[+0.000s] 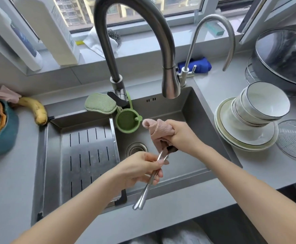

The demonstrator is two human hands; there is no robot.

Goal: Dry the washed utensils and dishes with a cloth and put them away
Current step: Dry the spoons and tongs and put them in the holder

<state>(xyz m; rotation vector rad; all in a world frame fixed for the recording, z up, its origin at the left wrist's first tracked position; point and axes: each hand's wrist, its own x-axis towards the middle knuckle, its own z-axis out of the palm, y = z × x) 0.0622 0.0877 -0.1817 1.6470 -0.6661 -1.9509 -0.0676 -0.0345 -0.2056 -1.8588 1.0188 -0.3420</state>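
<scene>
Now left hand (140, 170) gripping spoons (148, 185), right hand (180, 136) wrapping cloth (158, 128) over them

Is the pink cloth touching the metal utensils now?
Touching. In the head view, the pink cloth in the right hand wraps the upper ends of the metal utensils, whose handles the left hand holds.

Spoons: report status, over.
Left hand grips two spoons by the handles. Right hand wraps pink cloth around their bowls. Over sink, nothing obstructing.

A home kitchen: a stainless steel sink (193, 110) under a tall curved steel tap (131, 32), stacked white bowls (259, 104) on a grey counter (8, 169).
</scene>
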